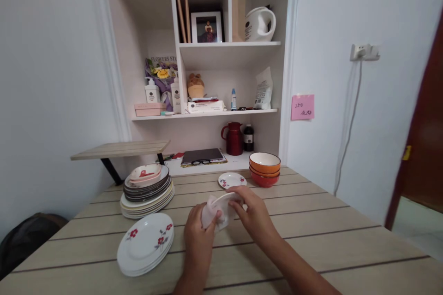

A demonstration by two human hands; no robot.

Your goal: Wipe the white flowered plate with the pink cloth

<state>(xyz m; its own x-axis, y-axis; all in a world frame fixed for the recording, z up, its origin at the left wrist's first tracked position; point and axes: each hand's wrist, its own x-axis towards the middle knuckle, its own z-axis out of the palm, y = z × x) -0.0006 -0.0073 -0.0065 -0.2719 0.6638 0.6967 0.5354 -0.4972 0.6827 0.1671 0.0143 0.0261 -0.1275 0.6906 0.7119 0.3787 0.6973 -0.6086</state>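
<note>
While a white cloth (207,212) is bunched in the left hand (200,230), a white plate (224,197) is held tilted over the wooden table (321,244), just in front of the small flowered plate (232,179) that is laid flat there. The cloth is pressed against the left part of the held plate, with the left thumb set on the near side; the other left fingers are curled around the cloth, and how their tips are placed cannot be told. By the right hand (252,208), the held plate's right edge is pinched between thumb and fingers. Much of its face is covered by cloth and fingers.

To the right of the small flowered plate, just beside it, orange and red bowls (265,171) are stacked. To its left and nearer the person, larger flowered plates (145,245) are piled; level with it, well to the left, a mixed stack of plates (148,203) is topped by a red-and-white dish (143,172). Behind it, a dark red jug (234,140) is set beside a dark bottle (248,138), and behind it to the left, glasses (201,162) are laid.
</note>
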